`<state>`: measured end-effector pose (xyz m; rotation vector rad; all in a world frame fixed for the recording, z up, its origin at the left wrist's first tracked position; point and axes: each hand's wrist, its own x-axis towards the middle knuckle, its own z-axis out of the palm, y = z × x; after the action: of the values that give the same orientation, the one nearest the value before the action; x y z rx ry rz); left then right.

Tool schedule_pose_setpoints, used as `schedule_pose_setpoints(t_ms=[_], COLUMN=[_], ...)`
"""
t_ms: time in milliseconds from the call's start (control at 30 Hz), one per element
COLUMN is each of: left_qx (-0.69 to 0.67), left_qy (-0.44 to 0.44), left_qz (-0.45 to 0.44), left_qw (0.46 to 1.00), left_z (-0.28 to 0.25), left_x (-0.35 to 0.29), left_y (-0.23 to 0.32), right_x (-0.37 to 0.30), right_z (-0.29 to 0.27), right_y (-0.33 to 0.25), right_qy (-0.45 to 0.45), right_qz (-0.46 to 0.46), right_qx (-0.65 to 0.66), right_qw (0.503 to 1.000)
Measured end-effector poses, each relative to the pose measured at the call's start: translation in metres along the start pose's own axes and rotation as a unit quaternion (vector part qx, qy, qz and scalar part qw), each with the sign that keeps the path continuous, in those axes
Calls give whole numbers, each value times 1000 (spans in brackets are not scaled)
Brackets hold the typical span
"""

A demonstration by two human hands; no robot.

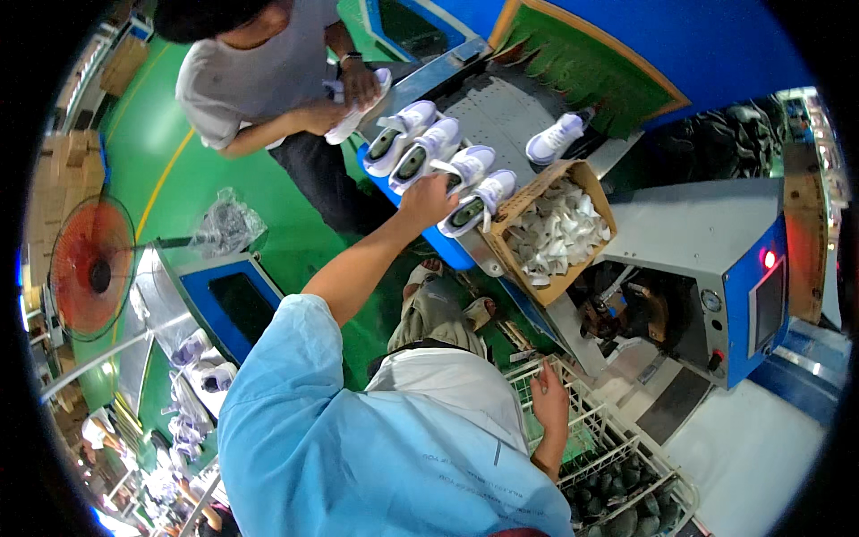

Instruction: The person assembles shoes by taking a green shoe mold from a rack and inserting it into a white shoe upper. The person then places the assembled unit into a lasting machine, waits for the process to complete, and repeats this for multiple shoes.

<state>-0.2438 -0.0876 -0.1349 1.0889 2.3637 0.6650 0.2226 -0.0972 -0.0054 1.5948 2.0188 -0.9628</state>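
Note:
Several white-and-lilac sneakers (pixel 428 154) stand in a slanted row along the blue edge of a machine's conveyor table, dark forms showing inside their openings. My left hand (pixel 428 202) reaches out to this row, its fingers closed at the near end of one sneaker (pixel 469 166); its fingertips are partly hidden. Just right of it lies the end sneaker (pixel 480 202). My right hand (pixel 548 398) hangs low beside a white wire rack (pixel 591 431), its fingers loosely apart and nothing visible in them.
A cardboard box (pixel 573 279) of crumpled white pieces sits right of the row. Another sneaker (pixel 557 139) rests by the green curtain (pixel 586 67). Across the table a co-worker (pixel 259 80) holds a sneaker. A grey-and-blue machine (pixel 707 259) stands right, an orange fan (pixel 92 268) left.

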Motion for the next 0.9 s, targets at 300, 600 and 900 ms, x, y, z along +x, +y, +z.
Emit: schedule_pose_setpoints(t_ms=[300,600,900], left_qx=[78,-113,-425], left_qy=[76,9,-342], left_qz=[-155,-131,-224], left_qw=[982,985,808], left_z=[2,-83,47], left_x=[4,-170,-195], left_y=[-10,158,275], right_x=[9,34,26], right_z=[27,-72,-72], right_y=[92,24,104], right_qy=[-8,273,70], right_qz=[-47,-417,-352], right_qx=[127,4,322], right_qw=[991,867,876])
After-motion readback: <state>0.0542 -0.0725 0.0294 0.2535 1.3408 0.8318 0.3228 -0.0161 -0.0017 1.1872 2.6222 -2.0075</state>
